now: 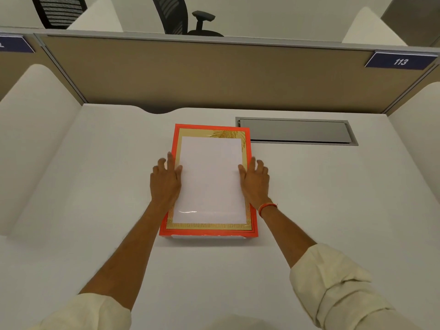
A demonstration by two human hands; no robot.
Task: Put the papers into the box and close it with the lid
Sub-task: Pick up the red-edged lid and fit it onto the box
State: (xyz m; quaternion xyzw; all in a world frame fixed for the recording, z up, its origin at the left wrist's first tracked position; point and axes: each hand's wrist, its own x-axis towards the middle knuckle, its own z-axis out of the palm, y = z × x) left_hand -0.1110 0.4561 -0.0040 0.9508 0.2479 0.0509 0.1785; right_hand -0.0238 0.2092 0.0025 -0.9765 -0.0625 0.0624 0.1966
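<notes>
An orange box (248, 148) with a gold patterned inside lies open in the middle of the white desk. A stack of white papers (210, 179) sits flat within its rim, leaving gold showing all around. My left hand (165, 181) grips the stack's left edge, thumb on the paper and fingers spread over the box's left wall. My right hand (254, 182) holds the right edge the same way. A second orange edge (256, 231) shows under the box at the right and front; I cannot tell whether it is the lid.
A grey cable hatch (297, 131) is set into the desk right behind the box. A tan partition (214, 75) closes the back, white side panels (35, 129) flank the desk. Bare desk surface (95, 186) lies on both sides.
</notes>
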